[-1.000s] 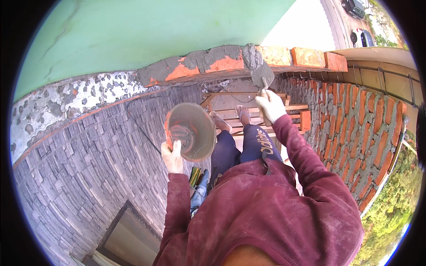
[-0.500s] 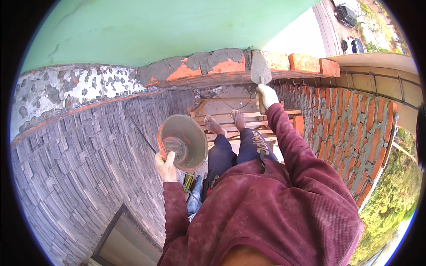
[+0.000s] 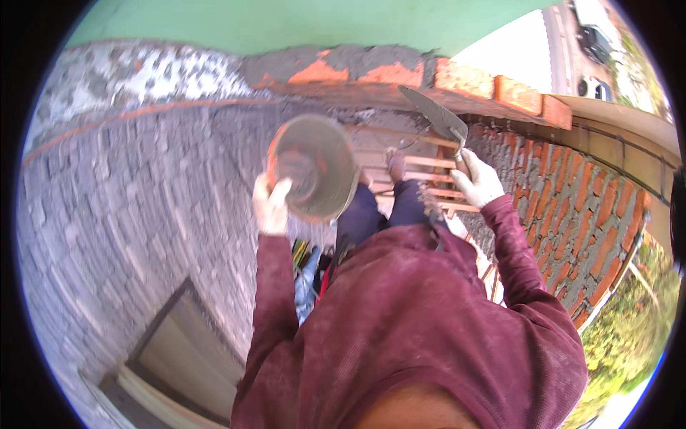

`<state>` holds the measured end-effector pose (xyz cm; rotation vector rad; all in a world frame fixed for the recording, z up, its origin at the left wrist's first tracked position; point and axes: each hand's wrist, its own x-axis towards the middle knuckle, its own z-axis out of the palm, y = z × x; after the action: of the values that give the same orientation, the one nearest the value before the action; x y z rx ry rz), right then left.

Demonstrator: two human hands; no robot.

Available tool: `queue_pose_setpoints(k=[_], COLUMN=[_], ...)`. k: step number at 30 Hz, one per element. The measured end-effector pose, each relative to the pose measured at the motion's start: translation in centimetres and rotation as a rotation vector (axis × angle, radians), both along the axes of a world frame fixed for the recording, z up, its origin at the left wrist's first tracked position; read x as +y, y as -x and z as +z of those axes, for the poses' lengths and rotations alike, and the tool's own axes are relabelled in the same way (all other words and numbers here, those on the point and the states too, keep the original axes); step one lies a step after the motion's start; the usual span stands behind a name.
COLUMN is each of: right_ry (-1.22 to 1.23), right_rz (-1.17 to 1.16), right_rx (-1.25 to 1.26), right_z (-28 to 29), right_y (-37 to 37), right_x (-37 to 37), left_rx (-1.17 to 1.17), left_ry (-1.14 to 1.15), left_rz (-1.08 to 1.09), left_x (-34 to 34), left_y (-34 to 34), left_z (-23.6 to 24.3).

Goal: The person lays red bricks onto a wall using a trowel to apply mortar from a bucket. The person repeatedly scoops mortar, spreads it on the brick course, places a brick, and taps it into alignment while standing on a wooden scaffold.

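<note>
My gloved left hand [image 3: 271, 207] grips the rim of a round bucket [image 3: 330, 168], thumb over the edge. The bucket is tilted so its inside shows, smeared grey with mortar and orange in places. In my gloved right hand [image 3: 477, 180] is a pointing trowel [image 3: 439, 118]. Its blade points up and left, a little below the front face of a brick course [image 3: 391, 74]. Grey mortar covers much of the left bricks; the bricks at the right end [image 3: 518, 94] are barer and orange.
Beneath me is a slatted wooden platform [image 3: 436, 176] where my feet stand. A grey stone-clad wall [image 3: 143, 193] rises on the left, a rough brick wall [image 3: 572, 204] on the right. A green wall [image 3: 286, 25] stands beyond the bricks. Parked vehicles [image 3: 594, 44] are far below.
The trowel has come off the top of the brick course, back and to the right, and its blade has turned. The bucket has moved up and slightly right. The whole view has shifted.
</note>
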<state>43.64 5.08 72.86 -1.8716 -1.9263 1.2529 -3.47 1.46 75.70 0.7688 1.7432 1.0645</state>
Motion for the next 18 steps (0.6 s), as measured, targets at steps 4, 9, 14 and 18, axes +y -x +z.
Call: queue_pose_setpoints(k=[4, 9, 14, 18], right_ry=[-0.072, -0.31, -0.194, -0.271], right_rz=[0.403, 0.674, 0.859, 0.745], right_rx=[-0.034, -0.118, -0.234, -0.284], right_z=[6.9, 5.0, 4.0, 7.7], right_y=[6.0, 13.8, 12.6, 11.7], right_x=[3.3, 8.0, 6.3, 7.4], left_rx=[0.09, -0.018, 0.145, 0.182], left_ry=[0.041, -0.003, -0.064, -0.061], left_rz=[-0.199, -0.359, -0.481, -0.48], left_x=[3.5, 7.8, 9.6, 10.0], left_y=[0.2, -1.7, -2.4, -3.3], left_z=[-0.8, 2.6, 5.1, 6.7])
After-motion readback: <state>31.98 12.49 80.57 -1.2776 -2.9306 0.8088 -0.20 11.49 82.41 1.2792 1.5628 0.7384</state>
